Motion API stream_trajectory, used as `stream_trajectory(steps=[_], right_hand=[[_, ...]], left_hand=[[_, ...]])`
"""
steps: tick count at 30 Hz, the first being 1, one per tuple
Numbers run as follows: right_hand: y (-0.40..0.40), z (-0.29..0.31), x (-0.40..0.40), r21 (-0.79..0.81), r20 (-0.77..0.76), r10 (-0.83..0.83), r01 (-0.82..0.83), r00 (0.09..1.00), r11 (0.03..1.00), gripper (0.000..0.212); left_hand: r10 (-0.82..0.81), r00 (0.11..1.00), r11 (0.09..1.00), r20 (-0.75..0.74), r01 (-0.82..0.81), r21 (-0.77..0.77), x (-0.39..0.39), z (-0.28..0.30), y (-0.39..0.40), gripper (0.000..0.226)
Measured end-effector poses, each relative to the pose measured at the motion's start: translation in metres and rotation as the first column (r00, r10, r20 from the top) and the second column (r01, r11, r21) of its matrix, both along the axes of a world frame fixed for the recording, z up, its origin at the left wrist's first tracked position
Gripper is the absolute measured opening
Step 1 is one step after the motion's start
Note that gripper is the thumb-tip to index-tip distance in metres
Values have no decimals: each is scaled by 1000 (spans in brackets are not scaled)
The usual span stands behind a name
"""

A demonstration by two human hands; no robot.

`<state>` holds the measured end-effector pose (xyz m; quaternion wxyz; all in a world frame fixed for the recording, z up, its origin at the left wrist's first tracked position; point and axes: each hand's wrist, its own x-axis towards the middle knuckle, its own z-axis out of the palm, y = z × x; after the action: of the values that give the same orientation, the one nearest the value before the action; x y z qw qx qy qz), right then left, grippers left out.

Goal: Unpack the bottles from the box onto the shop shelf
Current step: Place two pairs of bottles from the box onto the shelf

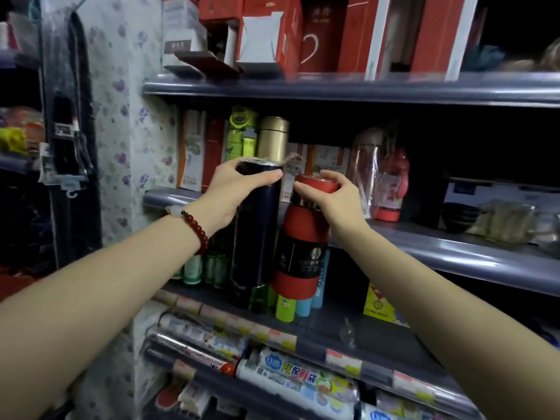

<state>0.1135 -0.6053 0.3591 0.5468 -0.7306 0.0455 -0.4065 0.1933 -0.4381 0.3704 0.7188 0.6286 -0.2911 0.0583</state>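
Observation:
My left hand (233, 189) grips the top of a tall dark navy bottle (254, 234), held upright in the air in front of the grey middle shelf (454, 241). My right hand (336, 195) grips the red cap of a red bottle with a black label (300, 253), tilted slightly and hanging just right of the navy one. A gold bottle (272, 137) stands on the middle shelf right behind the navy bottle's top. The box is out of sight.
Red cartons (357, 34) fill the top shelf. Green bottles (242, 131), boxed goods and a clear red-based bottle (381, 183) stand on the middle shelf, with bowls (460, 216) at the right. Small green and blue bottles (291, 304) sit on the lower shelf. Rolls (291, 377) lie below.

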Motion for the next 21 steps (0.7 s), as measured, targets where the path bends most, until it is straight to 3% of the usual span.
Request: stream_trajectory(steps=[10,14,21], right_hand=[[-17,65,-28,17,238,-121,121,964,993,82],[-25,74,-39,29,332,-191,192,924,981,75],[-53,72,-48,58,372,-268,266,888,962,73]], left_hand=[[-8,980,974,201,53,-221,-20,68,-21,42],[36,961,961,274,42,-273,-21,83,-35,56],[-1,912,978,410,87,-190,-24,84,-76,56]])
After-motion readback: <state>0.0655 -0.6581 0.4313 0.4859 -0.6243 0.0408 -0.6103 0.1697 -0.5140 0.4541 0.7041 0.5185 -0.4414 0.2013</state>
